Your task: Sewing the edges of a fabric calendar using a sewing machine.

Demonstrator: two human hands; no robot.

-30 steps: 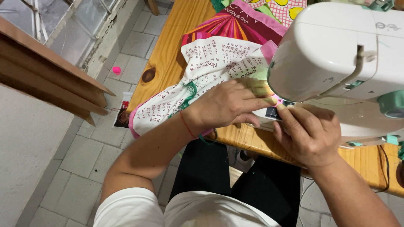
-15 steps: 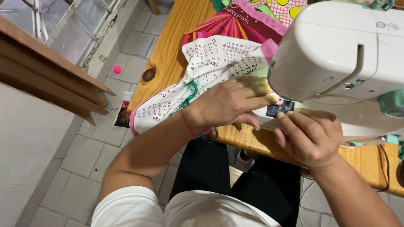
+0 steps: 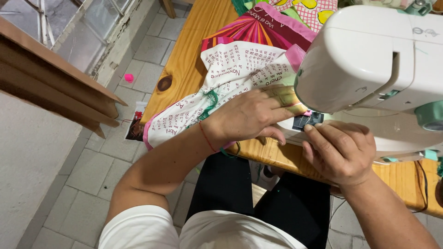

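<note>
A white sewing machine stands on a wooden table. White printed fabric with pink and green edging runs under the machine head. My left hand lies flat on this fabric, fingers stretched toward the needle area. My right hand is curled at the front of the machine bed, its fingertips touching a small dark plate below the needle. The needle itself is hidden by the machine head.
More colourful cloth lies piled at the table's far side. A wooden board juts in from the left. A small pink object lies on the tiled floor. A cable runs over the table at right.
My right hand has shifted slightly left, closer to the dark plate under the needle. My left hand stays pressed on the fabric.
</note>
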